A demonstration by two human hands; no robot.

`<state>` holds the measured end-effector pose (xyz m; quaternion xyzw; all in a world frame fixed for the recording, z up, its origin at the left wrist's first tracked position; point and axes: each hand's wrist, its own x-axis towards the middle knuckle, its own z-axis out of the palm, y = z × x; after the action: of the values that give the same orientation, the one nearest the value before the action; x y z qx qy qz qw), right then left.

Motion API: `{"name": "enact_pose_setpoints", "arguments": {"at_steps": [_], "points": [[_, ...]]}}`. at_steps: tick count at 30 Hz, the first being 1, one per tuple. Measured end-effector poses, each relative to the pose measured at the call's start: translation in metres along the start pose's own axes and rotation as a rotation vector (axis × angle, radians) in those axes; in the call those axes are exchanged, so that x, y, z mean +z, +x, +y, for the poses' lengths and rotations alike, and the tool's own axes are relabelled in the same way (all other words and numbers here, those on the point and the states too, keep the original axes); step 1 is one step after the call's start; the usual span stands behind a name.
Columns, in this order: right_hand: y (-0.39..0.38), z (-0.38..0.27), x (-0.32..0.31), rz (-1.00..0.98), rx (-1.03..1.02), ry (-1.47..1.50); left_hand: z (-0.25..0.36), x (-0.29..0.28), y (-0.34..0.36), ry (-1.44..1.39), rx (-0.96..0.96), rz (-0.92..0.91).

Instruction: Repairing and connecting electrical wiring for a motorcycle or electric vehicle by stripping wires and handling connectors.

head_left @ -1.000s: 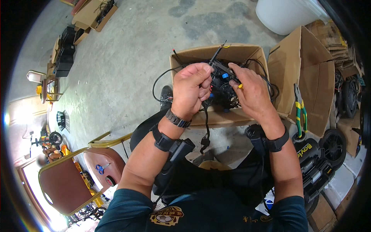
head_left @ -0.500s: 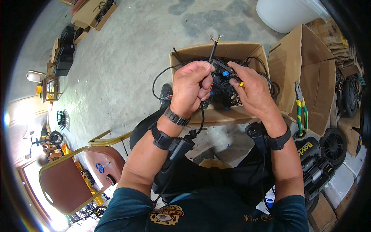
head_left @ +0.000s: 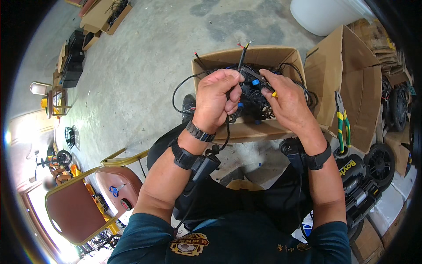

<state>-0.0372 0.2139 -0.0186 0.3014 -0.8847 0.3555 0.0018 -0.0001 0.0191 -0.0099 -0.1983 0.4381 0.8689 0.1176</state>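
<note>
My left hand (head_left: 218, 94) pinches a black cable (head_left: 243, 56) between thumb and fingers. Above the grip, the cable's end splits into short stripped wires (head_left: 245, 45), some with red and yellow insulation. Closed around a slim dark tool with a yellow part (head_left: 274, 94) is my right hand (head_left: 285, 99); its palm and fingers cover most of the tool, so I cannot tell the exact kind. The tool's dark front end points toward my left fingertips. Below both hands, a cardboard box (head_left: 246, 132) holds a tangle of black cables (head_left: 259, 105) with blue connectors.
Green-and-yellow pliers (head_left: 341, 123) rest by an open cardboard flap (head_left: 327, 79) at the right. Beyond stands a white bucket (head_left: 327, 15). Black wheels (head_left: 379, 167) lie at lower right. Blue scissors (head_left: 116, 190) and a tape roll sit on a brown chair (head_left: 127, 180) at left.
</note>
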Motion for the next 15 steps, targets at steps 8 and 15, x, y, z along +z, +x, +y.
{"name": "enact_pose_setpoints", "arguments": {"at_steps": [8,15], "points": [[0.0009,-0.0031,-0.0023,-0.020,0.014,-0.008,0.0026,-0.0031,-0.0002,0.061,-0.021,-0.020],[0.0020,-0.0025,-0.0058,-0.035,0.023,-0.005,0.0047,-0.0038,-0.0005,-0.003,-0.041,-0.033]]}}
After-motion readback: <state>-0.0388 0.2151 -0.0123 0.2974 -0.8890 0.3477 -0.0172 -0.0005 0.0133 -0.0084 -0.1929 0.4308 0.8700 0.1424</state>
